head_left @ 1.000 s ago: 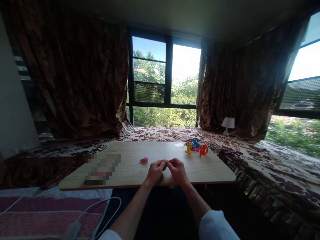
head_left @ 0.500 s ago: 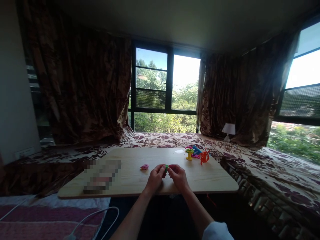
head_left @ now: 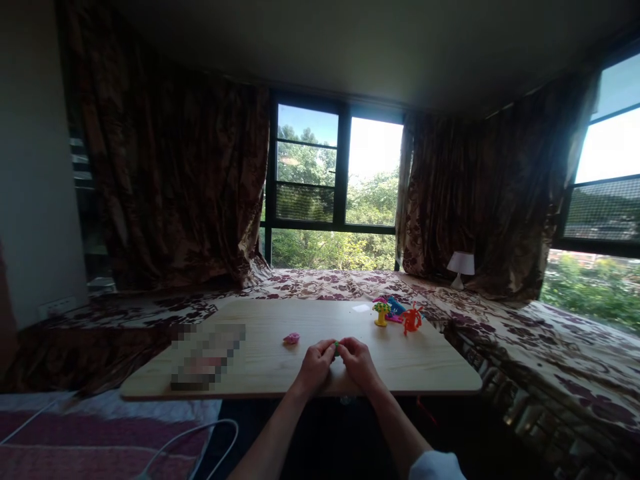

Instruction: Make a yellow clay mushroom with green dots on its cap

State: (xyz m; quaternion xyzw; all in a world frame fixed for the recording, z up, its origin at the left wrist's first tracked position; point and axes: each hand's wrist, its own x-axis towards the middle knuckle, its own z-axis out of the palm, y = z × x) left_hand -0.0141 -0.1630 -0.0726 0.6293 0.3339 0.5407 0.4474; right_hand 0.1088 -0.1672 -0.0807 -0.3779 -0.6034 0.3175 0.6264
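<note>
Between my two hands is a small green lump (head_left: 337,347) that looks like modelling clay, mostly covered by my fingers. My left hand (head_left: 319,363) pinches it from the left. My right hand (head_left: 356,360) closes on it from the right, so the fingertips of both hands meet there. Both hands are just above the near part of the light wooden table (head_left: 265,381). To the left of them lies a small pink clay-like piece (head_left: 291,339), which neither hand touches.
At the table's back right stand a yellow mushroom-like figure (head_left: 381,315), an orange figure with many arms (head_left: 413,319) and a blue piece (head_left: 397,306). A blurred-out flat object (head_left: 210,357) lies at the left. Beyond the table, a small lamp (head_left: 461,265) stands on the patterned cover.
The fingers have closed further over the green lump, and less of it shows. My hands have drawn slightly closer together. The whole view has shifted a little.
</note>
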